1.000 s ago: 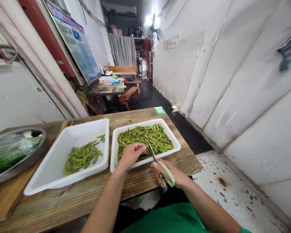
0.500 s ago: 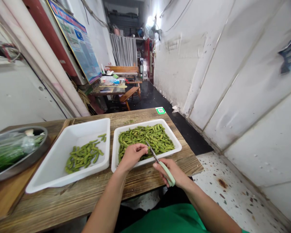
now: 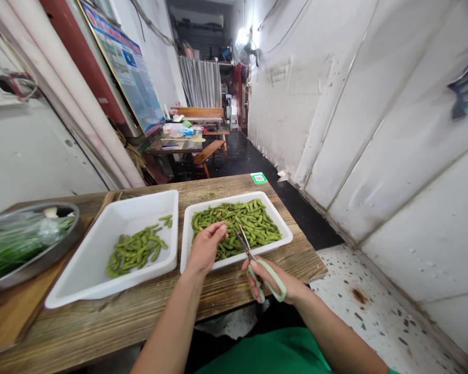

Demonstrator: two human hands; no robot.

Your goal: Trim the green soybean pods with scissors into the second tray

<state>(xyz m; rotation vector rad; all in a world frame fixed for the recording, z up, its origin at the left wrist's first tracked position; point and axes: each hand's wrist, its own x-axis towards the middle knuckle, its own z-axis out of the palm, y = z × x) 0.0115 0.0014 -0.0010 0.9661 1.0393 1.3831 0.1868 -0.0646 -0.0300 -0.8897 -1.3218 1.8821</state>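
Observation:
My right hand (image 3: 271, 278) grips scissors (image 3: 273, 283) with pale green handles; their blades are spread and point up over the right tray. My left hand (image 3: 205, 246) is closed in a pinch on a green soybean pod (image 3: 226, 224), just left of the blade tips and apart from them. Below both hands lies a white tray (image 3: 288, 238) filled with many green pods (image 3: 253, 221). To its left a second, deeper white tray (image 3: 83, 290) holds a smaller heap of pods (image 3: 136, 249), with a few lying apart near its right wall.
A metal bowl (image 3: 72, 236) with bagged green vegetables stands on a wooden board (image 3: 35, 311) at the left. A green QR-code card (image 3: 259, 178) lies at the table's (image 3: 148, 311) far corner. Beyond are another table (image 3: 175, 147) and a bench (image 3: 209, 150).
The scissor blades have opened and their handles have spread apart. My left hand has moved slightly left and up, away from the blades, with the pod in its fingertips.

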